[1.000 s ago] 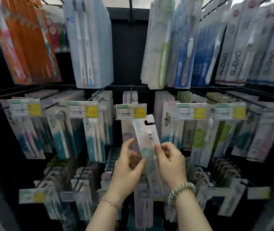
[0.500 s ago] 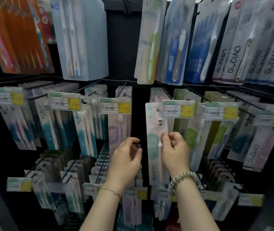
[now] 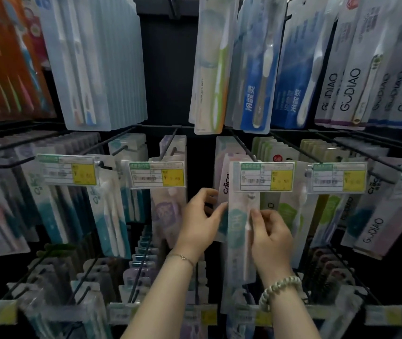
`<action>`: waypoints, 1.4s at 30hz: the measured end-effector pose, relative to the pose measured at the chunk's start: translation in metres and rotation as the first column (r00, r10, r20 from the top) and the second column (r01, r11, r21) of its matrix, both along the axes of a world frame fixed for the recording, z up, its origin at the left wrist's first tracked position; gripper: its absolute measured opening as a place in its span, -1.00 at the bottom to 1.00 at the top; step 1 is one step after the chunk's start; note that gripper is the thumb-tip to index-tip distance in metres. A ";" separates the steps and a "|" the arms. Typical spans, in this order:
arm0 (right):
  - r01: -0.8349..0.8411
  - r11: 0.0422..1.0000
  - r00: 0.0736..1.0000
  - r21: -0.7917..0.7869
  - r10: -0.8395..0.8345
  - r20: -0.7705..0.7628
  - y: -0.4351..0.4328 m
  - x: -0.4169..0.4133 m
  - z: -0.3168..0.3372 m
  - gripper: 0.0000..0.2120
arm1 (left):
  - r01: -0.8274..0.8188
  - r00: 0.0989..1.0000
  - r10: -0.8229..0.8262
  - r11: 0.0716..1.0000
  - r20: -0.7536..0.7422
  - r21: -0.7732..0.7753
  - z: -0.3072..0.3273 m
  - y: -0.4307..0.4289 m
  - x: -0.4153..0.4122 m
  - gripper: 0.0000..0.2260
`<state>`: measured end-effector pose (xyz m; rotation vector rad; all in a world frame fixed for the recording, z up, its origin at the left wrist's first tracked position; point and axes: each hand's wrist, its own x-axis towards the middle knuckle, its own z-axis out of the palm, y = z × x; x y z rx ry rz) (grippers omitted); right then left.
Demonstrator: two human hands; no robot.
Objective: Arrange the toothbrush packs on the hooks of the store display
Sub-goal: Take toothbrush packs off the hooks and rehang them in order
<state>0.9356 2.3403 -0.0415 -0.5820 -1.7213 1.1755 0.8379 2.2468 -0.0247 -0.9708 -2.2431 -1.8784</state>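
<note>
Toothbrush pack (image 3: 238,226): right hand (image 3: 272,233) grip pinches it, left hand (image 3: 198,218) grip holds edge; price tag (image 3: 267,176) covers top, Cnice pack (image 3: 225,187) behind.

Middle row tags: clear plastic price-tag holders (image 3: 267,177) with white paper slips, each with a green strip on top, a barcode and a yellow price square; four face front side by side, the prices too blurred to read
Bottom row tags: blurred clear label holders with yellow patches (image 3: 385,314), print unreadable
Lower right wrist: pale green-white round-bead bracelet (image 3: 279,288)
Other wrist: thin gold-coloured chain bracelet (image 3: 183,257) with one small ring
</note>
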 end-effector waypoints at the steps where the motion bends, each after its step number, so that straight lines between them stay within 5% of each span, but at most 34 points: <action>1: 0.001 1.000 1.000 0.004 -0.001 -0.004 0.000 -0.001 0.000 -0.80 | -0.005 1.000 0.005 1.000 0.007 0.014 0.001 0.003 -0.001 -0.84; 21: -0.107 0.993 0.993 -0.041 0.105 -0.057 0.019 0.000 0.001 -0.72 | -0.019 0.998 0.009 0.989 0.065 0.149 0.008 0.014 0.001 -0.93; 31: -0.153 0.986 0.988 -0.060 0.153 -0.018 0.037 -0.025 0.011 -0.87 | -0.063 0.986 0.022 0.966 0.166 0.250 0.013 0.015 -0.002 -0.91; 42: -0.259 0.950 0.965 -0.172 0.262 -0.003 0.044 -0.045 0.006 -0.87 | -0.227 0.974 0.209 0.932 0.092 0.282 -0.008 0.006 0.006 -0.86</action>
